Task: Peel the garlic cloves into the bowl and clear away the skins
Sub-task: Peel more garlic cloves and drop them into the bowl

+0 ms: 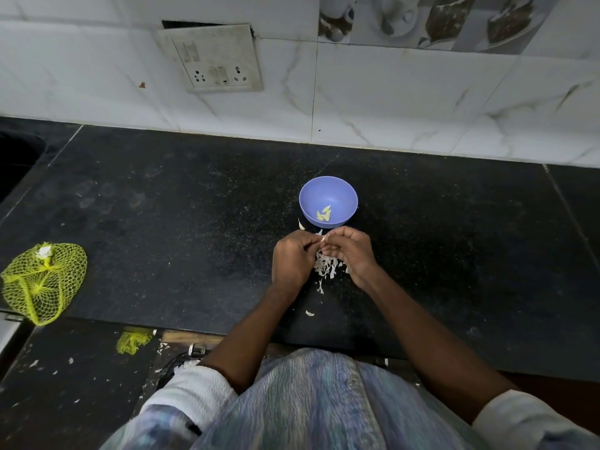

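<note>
A small purple bowl point(328, 190) stands on the black counter and holds a few peeled garlic cloves point(323, 214). Just in front of it my left hand point(291, 258) and my right hand point(347, 251) meet, fingers curled, pinching a small garlic clove point(323, 239) between them; most of the clove is hidden by my fingertips. A pile of white garlic skins point(326, 266) lies on the counter under and between my hands. Loose skin bits point(310, 313) lie nearer the counter's front edge.
A yellow net bag point(42, 280) with a white piece inside lies at the counter's left front. A scrap of yellow netting point(131, 342) and skin flakes lie on the lower ledge. The tiled wall with a socket plate point(214, 60) stands behind.
</note>
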